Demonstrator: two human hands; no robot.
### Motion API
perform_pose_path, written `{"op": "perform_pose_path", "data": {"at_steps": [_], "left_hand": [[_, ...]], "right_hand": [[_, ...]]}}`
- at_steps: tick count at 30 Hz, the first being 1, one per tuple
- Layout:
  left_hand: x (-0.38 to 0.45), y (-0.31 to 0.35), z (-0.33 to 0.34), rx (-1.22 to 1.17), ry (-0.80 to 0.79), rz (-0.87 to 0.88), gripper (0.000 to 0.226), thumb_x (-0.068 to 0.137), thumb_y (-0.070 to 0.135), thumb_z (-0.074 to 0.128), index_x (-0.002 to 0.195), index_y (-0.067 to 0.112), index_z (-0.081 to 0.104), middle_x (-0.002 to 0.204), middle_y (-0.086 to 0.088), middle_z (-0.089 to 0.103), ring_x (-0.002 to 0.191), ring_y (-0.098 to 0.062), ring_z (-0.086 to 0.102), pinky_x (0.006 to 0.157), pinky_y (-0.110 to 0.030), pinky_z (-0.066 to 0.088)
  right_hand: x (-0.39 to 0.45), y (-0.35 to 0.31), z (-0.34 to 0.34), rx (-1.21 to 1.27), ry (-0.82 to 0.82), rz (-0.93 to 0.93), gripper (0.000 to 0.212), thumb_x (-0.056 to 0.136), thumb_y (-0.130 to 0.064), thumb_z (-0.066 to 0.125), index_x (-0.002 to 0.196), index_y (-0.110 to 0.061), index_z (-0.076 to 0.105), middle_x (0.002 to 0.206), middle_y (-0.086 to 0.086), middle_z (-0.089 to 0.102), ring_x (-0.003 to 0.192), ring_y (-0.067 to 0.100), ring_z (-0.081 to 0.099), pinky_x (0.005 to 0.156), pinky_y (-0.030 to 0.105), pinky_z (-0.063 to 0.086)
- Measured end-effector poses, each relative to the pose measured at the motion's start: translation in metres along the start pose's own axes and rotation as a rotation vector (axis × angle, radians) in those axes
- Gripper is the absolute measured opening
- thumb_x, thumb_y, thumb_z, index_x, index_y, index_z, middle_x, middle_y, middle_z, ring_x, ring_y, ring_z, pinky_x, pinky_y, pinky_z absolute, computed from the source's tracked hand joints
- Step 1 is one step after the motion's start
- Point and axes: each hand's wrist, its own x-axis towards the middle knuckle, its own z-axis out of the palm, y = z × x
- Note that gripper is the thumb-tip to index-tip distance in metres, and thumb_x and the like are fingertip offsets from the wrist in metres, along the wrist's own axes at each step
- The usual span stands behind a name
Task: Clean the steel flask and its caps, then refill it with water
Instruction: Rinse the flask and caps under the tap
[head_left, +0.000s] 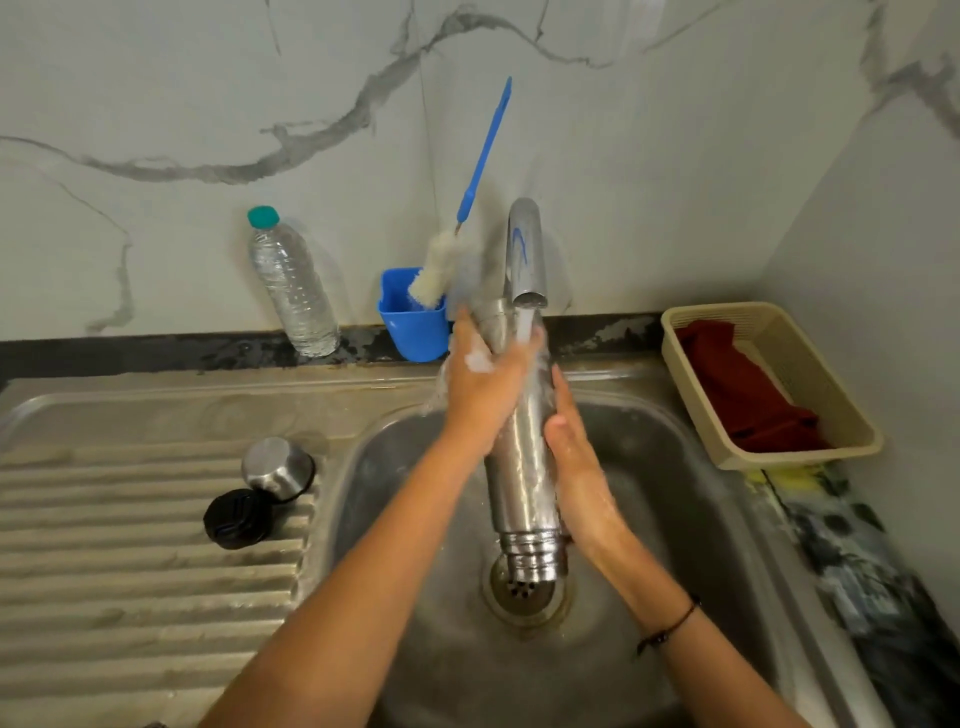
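While the tap (525, 254) runs, the left hand (485, 384) clasps the inverted steel flask (519, 467) over the sink (675, 493), seemingly so it drains, the right hand (576, 462) pressing flat alongside.

Both forearms are bare, no sleeves showing anywhere. The left hand (485, 387) has soap suds on it and the right hand (576, 457) looks wet. Only thing worn is a thin dark cord bracelet (667, 629) on the right wrist.
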Motion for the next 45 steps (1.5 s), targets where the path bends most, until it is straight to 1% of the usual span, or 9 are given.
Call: {"op": "perform_pose_path", "data": {"at_steps": [6,13,17,20,23,30,36,39,45], "left_hand": [[0.003,-0.006,0.003,-0.368,-0.101,-0.255,0.039,0.091,0.030,0.055,0.127,0.015,0.054,0.105,-0.006,0.064,0.096,-0.023,0.065,0.075,-0.035,0.055],[-0.077,-0.033,-0.003,0.054,-0.245,0.426,0.065,0.093,0.054,0.029,0.149,0.037,-0.002,0.154,0.028,-0.003,0.142,0.006,0.008,0.112,-0.011,0.020],[-0.088,-0.037,-0.005,0.343,-0.157,0.360,0.070,0.088,0.066,0.007,0.146,0.034,-0.015,0.154,0.020,-0.026,0.141,0.005,-0.018,0.110,-0.008,-0.007],[-0.034,-0.013,-0.007,0.262,-0.085,0.209,0.062,0.100,0.044,0.020,0.152,0.021,-0.004,0.160,0.002,-0.003,0.146,-0.008,0.003,0.120,-0.028,0.008],[0.002,0.012,-0.009,0.118,0.012,0.149,0.052,0.102,0.030,0.030,0.150,0.012,0.018,0.146,0.001,0.036,0.121,0.013,0.040,0.105,-0.008,0.026],[-0.087,-0.023,0.006,0.296,-0.126,0.333,0.063,0.095,0.054,0.014,0.149,0.034,-0.010,0.154,0.020,-0.025,0.141,0.002,-0.016,0.115,-0.023,-0.002],[-0.015,0.017,-0.020,-0.178,0.073,-0.011,0.058,0.085,0.035,0.064,0.138,0.033,0.038,0.123,0.010,0.058,0.102,-0.008,0.061,0.088,-0.031,0.052],[-0.009,0.012,-0.025,-0.364,-0.049,-0.235,0.045,0.085,0.031,0.065,0.126,0.019,0.052,0.099,-0.003,0.066,0.081,-0.015,0.066,0.065,-0.029,0.054],[-0.022,-0.014,-0.010,-0.041,-0.142,0.096,0.055,0.098,0.038,0.037,0.149,0.031,0.018,0.149,0.000,0.035,0.133,-0.012,0.040,0.108,-0.037,0.037]], "right_hand": [[-0.008,-0.021,-0.011,0.399,-0.003,0.444,0.060,0.081,-0.051,0.048,0.125,-0.011,0.055,0.112,0.017,0.067,0.101,0.029,0.065,0.088,0.038,0.053],[0.027,-0.036,-0.011,0.308,0.040,0.337,0.051,0.095,-0.046,0.034,0.121,-0.007,0.055,0.090,0.012,0.071,0.076,0.023,0.069,0.065,0.030,0.059],[0.034,-0.034,-0.003,0.297,0.024,0.309,0.054,0.093,-0.047,0.040,0.132,-0.009,0.046,0.112,0.019,0.064,0.091,0.026,0.067,0.072,0.034,0.058],[0.018,-0.018,0.002,0.118,-0.007,0.181,0.052,0.091,-0.047,0.042,0.136,-0.019,0.042,0.117,0.015,0.062,0.097,0.027,0.065,0.082,0.042,0.054],[0.005,-0.010,0.006,0.070,0.037,0.191,0.046,0.097,-0.039,0.039,0.141,-0.027,0.034,0.116,0.010,0.062,0.098,0.025,0.065,0.088,0.045,0.052],[0.027,-0.040,-0.001,-0.098,0.019,0.004,0.036,0.102,-0.032,0.024,0.132,-0.022,0.042,0.119,0.000,0.060,0.101,0.005,0.063,0.082,0.022,0.053],[0.001,-0.021,0.009,-0.059,-0.005,0.065,0.045,0.095,-0.042,0.040,0.140,-0.041,0.034,0.123,-0.007,0.060,0.107,0.013,0.063,0.093,0.038,0.051],[-0.003,-0.023,0.005,0.193,-0.020,0.162,0.048,0.086,-0.039,0.046,0.133,-0.037,0.043,0.118,-0.013,0.064,0.106,0.013,0.063,0.089,0.033,0.053],[0.017,-0.027,0.002,0.142,0.001,0.271,0.048,0.092,-0.044,0.041,0.122,-0.008,0.051,0.096,0.015,0.067,0.079,0.023,0.067,0.070,0.033,0.058]]}}
